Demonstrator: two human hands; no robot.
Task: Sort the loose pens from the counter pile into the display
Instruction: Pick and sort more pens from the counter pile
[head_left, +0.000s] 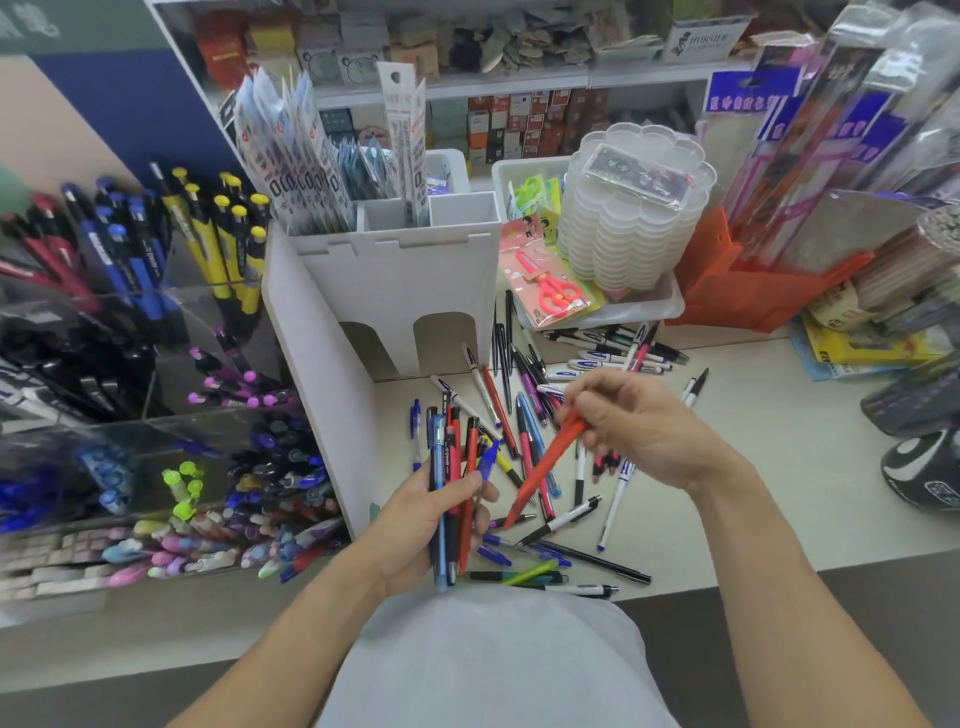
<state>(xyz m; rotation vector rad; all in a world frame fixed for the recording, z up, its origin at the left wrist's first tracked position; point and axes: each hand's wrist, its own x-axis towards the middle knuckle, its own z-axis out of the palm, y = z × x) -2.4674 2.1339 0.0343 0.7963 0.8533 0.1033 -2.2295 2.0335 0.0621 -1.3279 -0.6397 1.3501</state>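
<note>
Here, left hand (415, 525) around a pen bundle (452, 493), right hand (639, 421) pinching red pen (545, 467) above the pile (550, 395).

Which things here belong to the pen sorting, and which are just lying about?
Part of the job:
- loose pens piled on the pale counter
- bundle of pens in the left hand
- orange pen in the right hand
- clear acrylic pen display

Lying about:
- packaged red scissors
- stack of clear scalloped plastic trays
- orange cardboard box

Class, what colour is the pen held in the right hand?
Orange-red: the long plastic pen pinched by the right hand, seen in the head view.
</note>
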